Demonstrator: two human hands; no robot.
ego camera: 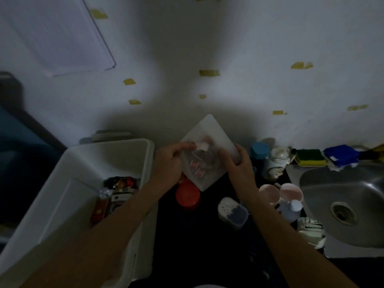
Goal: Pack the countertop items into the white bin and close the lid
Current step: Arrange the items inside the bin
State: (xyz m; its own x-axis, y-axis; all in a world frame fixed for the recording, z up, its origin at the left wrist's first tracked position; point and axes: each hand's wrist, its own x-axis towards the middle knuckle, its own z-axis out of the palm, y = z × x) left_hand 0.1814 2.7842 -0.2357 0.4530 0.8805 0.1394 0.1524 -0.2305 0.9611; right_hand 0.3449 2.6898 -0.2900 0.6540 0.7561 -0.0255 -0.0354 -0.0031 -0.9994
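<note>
I have both hands on a square, translucent plastic container (pixel 208 136). Its frosted walls show blurred dark contents and small red marks. My left hand (pixel 168 164) curls round its left edge and my right hand (pixel 239 163) grips its right corner. The container is tilted, held above the dark countertop (pixel 197 238), just right of the open white bin (pixel 87 156), whose smooth plastic walls enclose a few colourful packets. A round red-lidded jar (pixel 187 196) stands under the container's near corner.

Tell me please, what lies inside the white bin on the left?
Inside the white bin lie a few packets and a reddish box, too dark to identify. The left forearm covers the near part of its floor.
</note>
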